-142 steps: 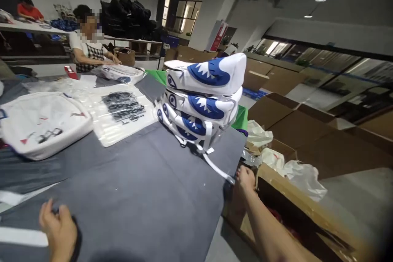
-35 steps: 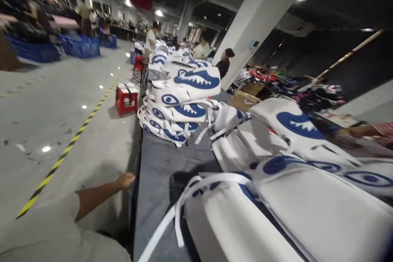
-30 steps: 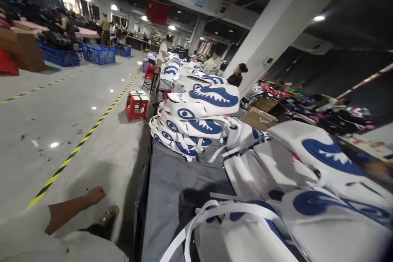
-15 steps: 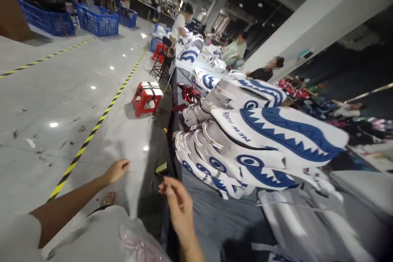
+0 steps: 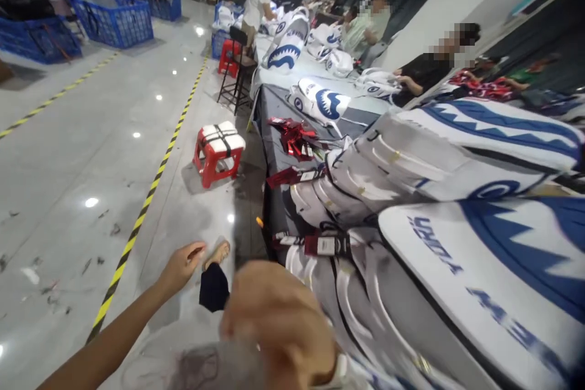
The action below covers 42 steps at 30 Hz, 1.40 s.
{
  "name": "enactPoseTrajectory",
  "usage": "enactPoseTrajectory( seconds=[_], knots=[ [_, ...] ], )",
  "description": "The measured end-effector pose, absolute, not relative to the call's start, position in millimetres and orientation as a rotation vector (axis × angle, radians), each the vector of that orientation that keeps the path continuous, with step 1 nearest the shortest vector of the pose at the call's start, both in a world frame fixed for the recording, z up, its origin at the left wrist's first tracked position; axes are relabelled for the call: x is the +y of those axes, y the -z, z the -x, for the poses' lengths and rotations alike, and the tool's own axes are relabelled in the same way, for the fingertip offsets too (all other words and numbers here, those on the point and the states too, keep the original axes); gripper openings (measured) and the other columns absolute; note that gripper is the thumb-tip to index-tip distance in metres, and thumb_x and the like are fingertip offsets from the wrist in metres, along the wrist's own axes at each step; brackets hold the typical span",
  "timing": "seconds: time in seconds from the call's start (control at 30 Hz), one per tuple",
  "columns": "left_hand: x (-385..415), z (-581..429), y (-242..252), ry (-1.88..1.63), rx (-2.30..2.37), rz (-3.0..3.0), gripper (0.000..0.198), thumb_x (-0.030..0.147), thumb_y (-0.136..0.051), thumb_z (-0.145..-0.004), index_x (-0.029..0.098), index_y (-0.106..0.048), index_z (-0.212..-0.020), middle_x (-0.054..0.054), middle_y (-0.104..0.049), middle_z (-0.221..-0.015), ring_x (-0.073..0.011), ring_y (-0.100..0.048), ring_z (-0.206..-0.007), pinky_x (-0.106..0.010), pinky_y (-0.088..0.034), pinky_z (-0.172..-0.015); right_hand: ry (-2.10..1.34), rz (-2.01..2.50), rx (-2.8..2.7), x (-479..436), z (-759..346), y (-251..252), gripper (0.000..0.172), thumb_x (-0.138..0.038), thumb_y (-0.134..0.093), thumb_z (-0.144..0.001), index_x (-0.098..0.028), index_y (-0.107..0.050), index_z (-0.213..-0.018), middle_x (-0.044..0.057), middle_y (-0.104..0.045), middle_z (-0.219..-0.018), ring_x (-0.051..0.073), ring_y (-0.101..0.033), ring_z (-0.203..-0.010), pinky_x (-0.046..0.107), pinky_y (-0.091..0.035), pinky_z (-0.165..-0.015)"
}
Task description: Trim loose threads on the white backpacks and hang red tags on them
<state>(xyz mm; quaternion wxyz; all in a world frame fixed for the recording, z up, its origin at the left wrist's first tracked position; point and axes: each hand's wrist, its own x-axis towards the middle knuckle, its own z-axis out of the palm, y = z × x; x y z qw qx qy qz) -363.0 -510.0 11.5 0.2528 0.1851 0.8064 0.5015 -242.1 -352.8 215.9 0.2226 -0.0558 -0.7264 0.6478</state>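
Note:
My left hand hangs over the floor, its fingers loosely bent with a gap by the thumb and nothing seen in it. In front of my body my right hand is large and smeared by motion; its fingers cannot be made out. Close beside it on the right lie stacked white and grey backpacks with blue shark-mouth prints and lettering. Another stack of the same backpacks lies behind. Dark red tags stick out at the stack's near side.
A long table runs forward on the right, with red tags and straps on it. A red stool and a black chair stand beside it. Several people work farther along. Blue crates and yellow-black floor tape lie left.
My view has moved forward along the table, so the backpack stacks and stool appear nearer. My right hand has come up closer to the camera and blurred. The left hand has shifted slightly right.

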Motion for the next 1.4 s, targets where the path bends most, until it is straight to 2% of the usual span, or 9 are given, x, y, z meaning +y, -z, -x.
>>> enactPoseTrajectory(
  seconds=[0.1,0.2,0.47,0.67,0.77,0.93,1.07,1.2,1.4],
  knots=[
    [-441,444,-21,-1.342,2.282,-0.555,0.039,0.051,-0.047,-0.085,0.021,-0.070,-0.093,-0.006,-0.076,-0.091,-0.0233,-0.071,-0.085,-0.034,-0.056,-0.079,-1.959,0.141,-1.828,-285,360,-182,0.041,-0.065,-0.059,-0.086,-0.026,-0.065,-0.075,-0.001,-0.066,-0.062,0.015,-0.063,-0.055,0.028,-0.054,-0.059],
    [-359,523,-43,-1.307,2.328,-0.641,0.035,0.049,-0.047,-0.085,0.021,-0.068,-0.084,-0.003,-0.073,-0.079,-0.0205,-0.067,-0.076,-0.031,-0.053,-0.071,-2.025,0.381,-1.751,-209,458,-147,0.025,-0.046,-0.061,-0.086,-0.022,-0.062,-0.080,-0.001,-0.065,-0.065,0.013,-0.062,-0.056,0.025,-0.051,-0.057],
    [-113,666,-55,-1.180,2.236,-0.809,0.023,0.029,-0.052,-0.093,0.016,-0.070,-0.097,-0.003,-0.074,-0.089,-0.0138,-0.067,-0.073,-0.029,-0.055,-0.076,-1.693,0.922,-1.744,-31,507,-73,0.031,-0.047,-0.055,-0.081,-0.019,-0.063,-0.093,0.004,-0.068,-0.078,0.018,-0.065,-0.069,0.030,-0.055,-0.064],
    [93,760,-22,-1.005,2.283,-1.002,0.027,0.039,-0.059,-0.097,0.015,-0.066,-0.109,-0.007,-0.069,-0.110,-0.0181,-0.066,-0.100,-0.042,-0.054,-0.094,-1.433,1.278,-1.655,50,521,-23,0.035,-0.046,-0.053,-0.080,-0.018,-0.067,-0.097,0.008,-0.072,-0.082,0.022,-0.066,-0.067,0.034,-0.054,-0.064],
    [165,792,-1,-0.915,2.255,-1.112,0.029,0.039,-0.060,-0.096,0.015,-0.065,-0.111,-0.007,-0.069,-0.109,-0.0185,-0.066,-0.099,-0.042,-0.054,-0.093,-1.312,1.431,-1.614,102,561,-7,0.037,-0.045,-0.054,-0.077,-0.018,-0.069,-0.098,0.009,-0.073,-0.083,0.025,-0.067,-0.074,0.036,-0.054,-0.070],
    [209,842,13,-0.834,2.243,-1.323,0.027,0.022,-0.046,-0.100,0.016,-0.063,-0.120,-0.011,-0.064,-0.120,-0.0206,-0.059,-0.111,-0.040,-0.048,-0.099,-1.299,1.560,-1.564,178,642,-3,0.034,-0.042,-0.056,-0.077,-0.020,-0.071,-0.097,0.008,-0.074,-0.089,0.024,-0.067,-0.081,0.036,-0.052,-0.081],
    [233,889,13,-0.673,2.120,-1.594,0.024,0.019,-0.054,-0.094,0.020,-0.067,-0.114,-0.011,-0.065,-0.117,-0.0249,-0.054,-0.115,-0.040,-0.042,-0.099,-1.469,1.617,-1.450,212,696,-1,0.030,-0.044,-0.057,-0.076,-0.020,-0.068,-0.090,0.005,-0.072,-0.077,0.019,-0.065,-0.064,0.031,-0.051,-0.064],
    [268,909,20,-0.471,1.878,-1.858,0.010,0.021,-0.061,-0.089,0.021,-0.071,-0.091,-0.008,-0.069,-0.098,-0.0251,-0.055,-0.105,-0.040,-0.039,-0.093,-1.661,1.665,-1.233,242,742,10,0.033,-0.049,-0.056,-0.079,-0.019,-0.062,-0.091,0.001,-0.068,-0.065,0.015,-0.058,-0.047,0.023,-0.039,-0.043],
    [274,911,9,-0.259,1.691,-2.102,0.014,0.019,-0.056,-0.089,0.020,-0.069,-0.085,-0.010,-0.069,-0.088,-0.0253,-0.056,-0.097,-0.038,-0.038,-0.086,-1.562,1.820,-0.850,285,789,11,0.040,-0.044,-0.051,-0.090,-0.023,-0.042,-0.057,-0.007,-0.043,-0.039,0.006,-0.033,-0.033,0.020,-0.029,-0.038]
  ],
)
